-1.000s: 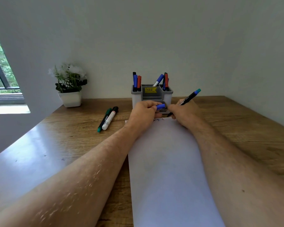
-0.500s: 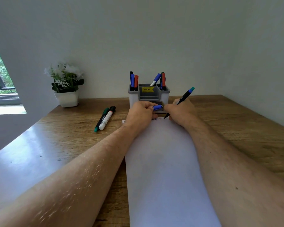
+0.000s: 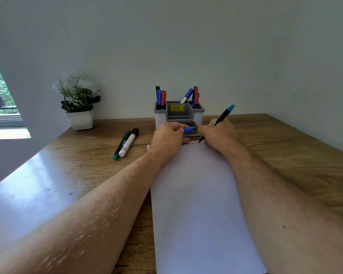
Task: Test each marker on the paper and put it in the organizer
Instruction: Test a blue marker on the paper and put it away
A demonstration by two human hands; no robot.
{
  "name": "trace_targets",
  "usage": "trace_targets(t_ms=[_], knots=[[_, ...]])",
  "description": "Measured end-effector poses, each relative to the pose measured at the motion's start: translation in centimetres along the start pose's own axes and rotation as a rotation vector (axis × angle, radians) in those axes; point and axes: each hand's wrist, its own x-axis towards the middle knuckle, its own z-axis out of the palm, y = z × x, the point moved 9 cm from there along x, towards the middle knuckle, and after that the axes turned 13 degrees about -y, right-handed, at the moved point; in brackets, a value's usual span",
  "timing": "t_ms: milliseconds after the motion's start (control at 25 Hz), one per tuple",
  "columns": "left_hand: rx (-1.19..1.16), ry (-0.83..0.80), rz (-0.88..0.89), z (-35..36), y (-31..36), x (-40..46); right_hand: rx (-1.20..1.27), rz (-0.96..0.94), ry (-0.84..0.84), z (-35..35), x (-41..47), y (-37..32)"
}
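The right hand [image 3: 218,133] has its fingers curled round a slim black marker with a blue and teal rear end [image 3: 219,120], pinching it low on the barrel; the marker tilts up and to the right, and its dark tip meets the top edge of the long white sheet of paper [image 3: 196,204], right beside a few small pen marks there. The left hand [image 3: 167,138] rests on the top left corner of the paper with its fingers curled round a small blue marker cap [image 3: 188,129], which points toward the right hand and nearly touches it.

Just behind both hands, near the far edge of the wooden table [image 3: 285,155], stands the grey and white plastic desk organizer with a yellow price sticker [image 3: 178,113]. Its rear left compartment holds upright black, blue and red markers [image 3: 160,97]; its rear right compartment holds a leaning white marker with a blue cap [image 3: 187,95] and more red and dark ones.

To the left of the paper, apart from the left hand, two capped markers lie side by side and touching on the table: a dark marker with green ends [image 3: 121,145] and a white marker with a black cap [image 3: 128,142]. At the far left corner sits a white square pot of white flowers and green leaves [image 3: 78,107], near the wall.
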Motion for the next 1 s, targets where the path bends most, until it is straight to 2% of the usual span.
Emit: trace_targets(t_ms=[640,840,920,1000], knots=[[-0.011,0.011,-0.008,-0.12,-0.01,-0.06,-0.003,-0.022,0.001,0.21,0.36,0.12],[-0.019,0.001,0.000,-0.08,-0.07,-0.23,0.010,0.018,0.057,-0.42,0.37,0.79],[-0.057,-0.015,0.021,-0.02,0.05,-0.27,0.006,0.016,0.045,-0.36,0.42,0.78],[-0.153,-0.035,0.078,-0.25,0.59,-0.45,0.109,-0.006,0.040,-0.33,0.38,0.50]])
